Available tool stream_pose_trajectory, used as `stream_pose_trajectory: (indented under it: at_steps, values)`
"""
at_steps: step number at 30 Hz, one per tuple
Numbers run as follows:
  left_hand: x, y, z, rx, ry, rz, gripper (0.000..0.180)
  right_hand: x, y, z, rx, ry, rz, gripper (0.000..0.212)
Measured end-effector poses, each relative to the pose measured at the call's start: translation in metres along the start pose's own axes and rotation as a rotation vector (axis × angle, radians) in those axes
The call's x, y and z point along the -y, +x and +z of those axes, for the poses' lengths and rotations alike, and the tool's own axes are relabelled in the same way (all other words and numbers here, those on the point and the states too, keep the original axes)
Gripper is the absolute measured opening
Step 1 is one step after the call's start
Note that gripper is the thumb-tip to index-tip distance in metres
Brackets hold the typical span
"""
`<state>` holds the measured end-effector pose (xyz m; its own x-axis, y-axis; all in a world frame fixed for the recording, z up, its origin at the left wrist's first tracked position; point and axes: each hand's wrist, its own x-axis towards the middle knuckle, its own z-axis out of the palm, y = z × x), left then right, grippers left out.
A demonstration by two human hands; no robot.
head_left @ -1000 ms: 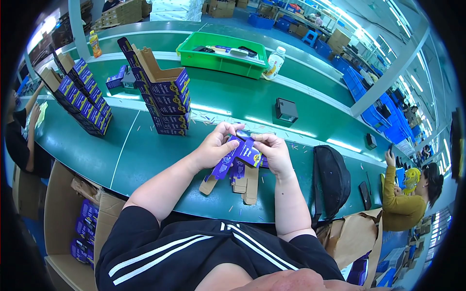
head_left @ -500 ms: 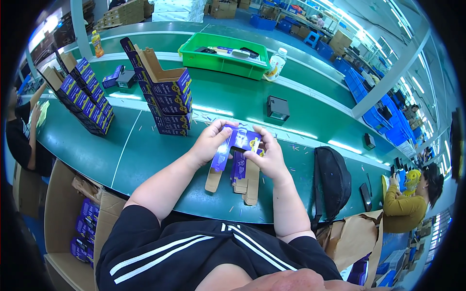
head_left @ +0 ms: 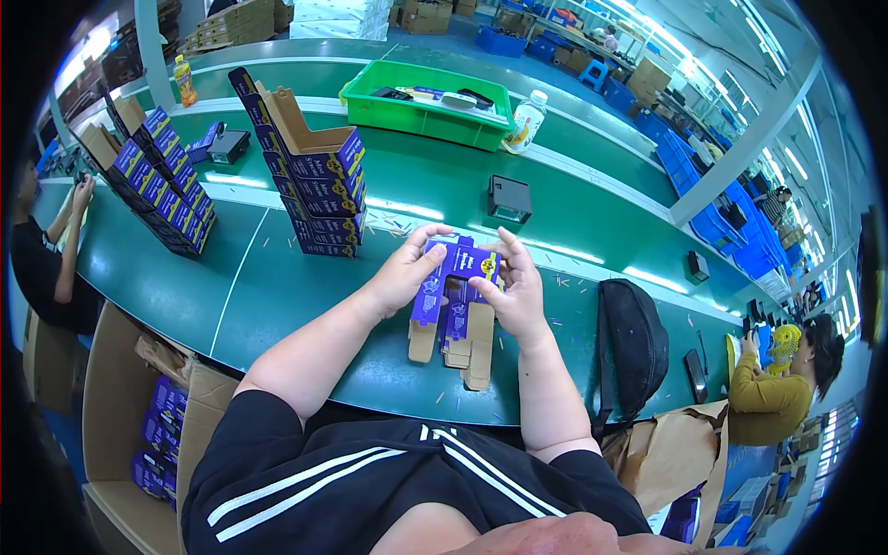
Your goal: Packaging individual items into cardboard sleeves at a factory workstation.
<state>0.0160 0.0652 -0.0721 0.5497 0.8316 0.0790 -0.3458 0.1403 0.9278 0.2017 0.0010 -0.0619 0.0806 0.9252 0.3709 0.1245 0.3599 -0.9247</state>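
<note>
A partly folded purple carton (head_left: pixel 474 263) with a cut-out in its lower edge is between my hands, its printed face toward me. My left hand (head_left: pixel 410 270) pinches its left side, where a purple panel with a brown flap hangs down. At the right edge, my right hand (head_left: pixel 514 294) has its thumb on the front of the carton and its fingers raised behind. Under the carton, flat unfolded cartons (head_left: pixel 480 342) lie on the green table, their brown flaps toward me.
Stacks of folded purple cartons (head_left: pixel 324 203) (head_left: pixel 165 190) stand to the left. Beyond them run a belt with black boxes (head_left: pixel 510 200), a green bin (head_left: pixel 425 116) and a bottle (head_left: pixel 525 122). A black bag (head_left: pixel 633 338) lies right. Co-workers sit at both sides.
The carton has tilted so its printed face shows flatter, and my right fingers have lifted and spread. Black boxes on the belt have shifted left. The left co-worker's hands have risen.
</note>
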Motion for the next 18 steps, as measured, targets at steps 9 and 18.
stream_pose_trajectory:
  at_steps: [9, 18]
  values:
    - [-0.005, -0.005, 0.001, -0.003, 0.368, 0.012, 0.02, 0.006, 0.003, 0.001, -0.008, -0.736, -0.444, 0.054]
    - [-0.008, -0.01, 0.022, -0.045, 0.846, 0.467, 0.021, 0.006, 0.004, 0.003, -0.077, -0.853, -0.571, 0.03]
